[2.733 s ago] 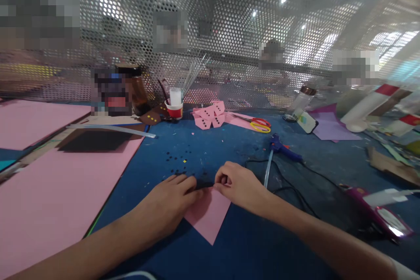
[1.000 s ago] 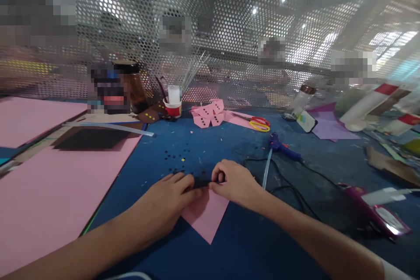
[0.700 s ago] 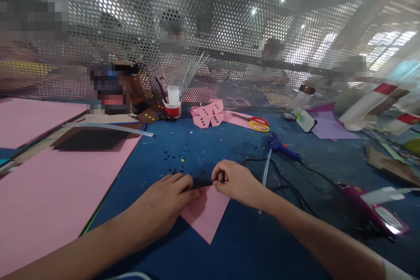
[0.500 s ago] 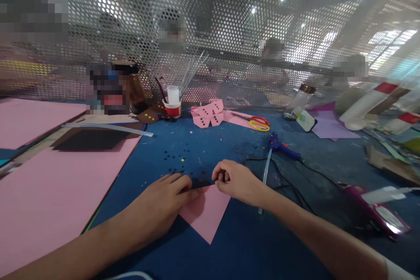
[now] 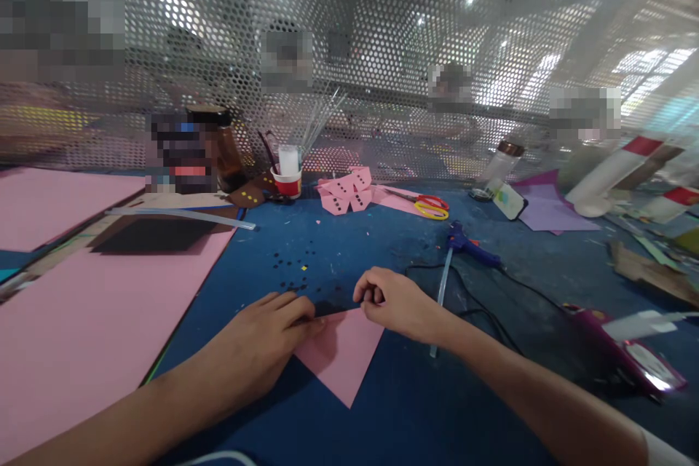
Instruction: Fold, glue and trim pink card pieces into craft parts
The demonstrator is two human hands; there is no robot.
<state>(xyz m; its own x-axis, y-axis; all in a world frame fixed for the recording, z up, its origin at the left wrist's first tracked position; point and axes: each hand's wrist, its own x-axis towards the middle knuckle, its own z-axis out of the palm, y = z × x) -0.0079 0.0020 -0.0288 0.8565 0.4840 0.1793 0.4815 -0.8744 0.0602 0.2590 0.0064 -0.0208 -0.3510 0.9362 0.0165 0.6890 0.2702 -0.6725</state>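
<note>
A folded piece of pink paper (image 5: pixel 345 353) lies on the blue tabletop, one corner pointing toward me. My left hand (image 5: pixel 276 328) is closed over its upper left corner, thumb along the top edge and fingers curled down. At the upper right corner, my right hand (image 5: pixel 397 306) pinches the paper with thumb and curled fingers. The fingers cover both upper corners. Just beyond the hands are small black dots (image 5: pixel 282 263) and a tiny yellow bit (image 5: pixel 304 268). To the right of my right hand lies a blue glue gun (image 5: pixel 472 247) with a clear glue stick (image 5: pixel 444 280).
Large pink sheets (image 5: pixel 98 335) cover the left side, with a dark brown piece (image 5: pixel 158 233) on top. Scissors (image 5: pixel 431 207), pink cutouts (image 5: pixel 345 191) and a paper cup (image 5: pixel 287 180) stand along the perforated screen (image 5: pixel 371 36). Right, a magenta device (image 5: pixel 622 349) and cables lie near my forearm.
My left hand has shifted slightly left along the paper's top edge. My right hand stays almost still at the other corner, and the paper has hardly moved.
</note>
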